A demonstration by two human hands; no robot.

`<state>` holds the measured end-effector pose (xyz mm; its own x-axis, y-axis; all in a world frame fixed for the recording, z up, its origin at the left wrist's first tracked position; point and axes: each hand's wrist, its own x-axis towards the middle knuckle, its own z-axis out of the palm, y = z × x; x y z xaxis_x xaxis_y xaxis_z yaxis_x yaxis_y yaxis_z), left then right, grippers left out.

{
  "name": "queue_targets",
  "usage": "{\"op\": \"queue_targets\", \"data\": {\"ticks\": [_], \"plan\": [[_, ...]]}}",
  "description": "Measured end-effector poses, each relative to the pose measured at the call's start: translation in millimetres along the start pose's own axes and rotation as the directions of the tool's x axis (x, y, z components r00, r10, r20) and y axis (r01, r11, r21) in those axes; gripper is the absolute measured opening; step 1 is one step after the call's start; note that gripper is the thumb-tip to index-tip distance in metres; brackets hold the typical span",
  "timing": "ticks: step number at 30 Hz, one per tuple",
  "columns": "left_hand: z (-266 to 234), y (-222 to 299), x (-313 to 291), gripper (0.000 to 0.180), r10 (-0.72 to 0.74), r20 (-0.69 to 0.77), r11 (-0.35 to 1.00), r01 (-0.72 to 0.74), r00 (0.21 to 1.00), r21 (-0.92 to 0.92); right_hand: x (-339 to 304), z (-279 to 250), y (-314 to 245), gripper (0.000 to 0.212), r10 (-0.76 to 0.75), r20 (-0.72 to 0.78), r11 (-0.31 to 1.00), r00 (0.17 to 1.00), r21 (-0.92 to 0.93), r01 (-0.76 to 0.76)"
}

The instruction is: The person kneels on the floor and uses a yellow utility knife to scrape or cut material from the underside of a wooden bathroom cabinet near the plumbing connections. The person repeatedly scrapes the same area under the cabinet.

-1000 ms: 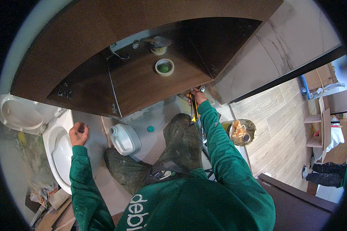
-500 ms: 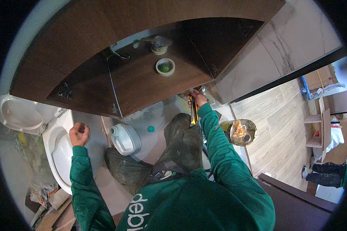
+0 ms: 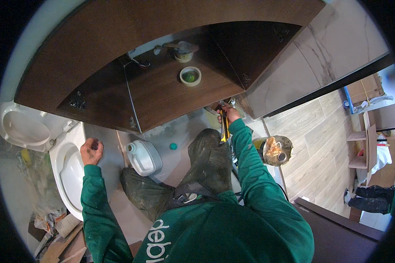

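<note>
In my right hand (image 3: 231, 115) is a yellow-and-black utility knife (image 3: 225, 127), its length pointing back toward my knee. That hand reaches to the base of the brown cabinet (image 3: 175, 105), beside a small metal fitting (image 3: 232, 102). My fingertips partly vanish in shadow, so what they touch is unclear. My left hand (image 3: 91, 151) hovers near the white toilet bowl (image 3: 69, 168), fingers curled around a dark spot I cannot make out. Between my hands, a pale plastic jug (image 3: 145, 158) stands uncapped on the floor, with a teal cap (image 3: 173, 146) lying near it.
A round tub (image 3: 190, 76) with something green inside sits on the cabinet's bottom panel, a second small tub (image 3: 184, 57) behind it. At right are a dirty cut-down container (image 3: 274, 150) and wooden shelving (image 3: 360, 139). Scrap boards (image 3: 68, 245) lie lower left. Another person's legs (image 3: 371, 198) show far right.
The view has shifted slightly. My right hand has moved a little to the right with the knife, which has turned slightly. My left hand keeps nearly the same place.
</note>
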<state>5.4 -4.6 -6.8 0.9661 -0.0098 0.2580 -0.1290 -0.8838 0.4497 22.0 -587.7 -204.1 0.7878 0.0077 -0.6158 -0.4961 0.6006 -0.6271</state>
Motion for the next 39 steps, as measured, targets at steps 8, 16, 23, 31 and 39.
{"op": "queue_targets", "data": {"ticks": [8, 16, 23, 31, 39], "plan": [[-3, 4, 0, 0.021, -0.03, 0.017, 0.999, 0.029, 0.999, 0.041, 0, 15, -3, 0.028, 0.015, -0.077, 0.997, 0.997, -0.071, -0.021], [1, 2, -1, 0.02, -0.012, -0.016, 1.0, 0.012, 1.0, 0.022, -4, 32, -9, 0.026, -0.006, -0.068, 0.988, 0.998, -0.155, -0.005], [4, -5, 0, 0.019, -0.016, -0.006, 1.0, 0.016, 1.0, 0.009, 4, 55, 31, 0.027, 0.156, 0.009, 0.971, 0.988, -0.186, -0.151], [3, -2, 1, 0.017, -0.056, 0.024, 0.997, 0.055, 0.998, 0.05, 6, 10, 53, 0.027, 0.105, -0.136, 0.924, 0.985, 0.378, -0.046], [4, -5, 2, 0.019, -0.022, 0.034, 0.997, 0.019, 0.999, 0.076, 7, 26, 23, 0.026, -0.138, -0.219, 0.695, 0.966, 0.673, 0.252]]}}
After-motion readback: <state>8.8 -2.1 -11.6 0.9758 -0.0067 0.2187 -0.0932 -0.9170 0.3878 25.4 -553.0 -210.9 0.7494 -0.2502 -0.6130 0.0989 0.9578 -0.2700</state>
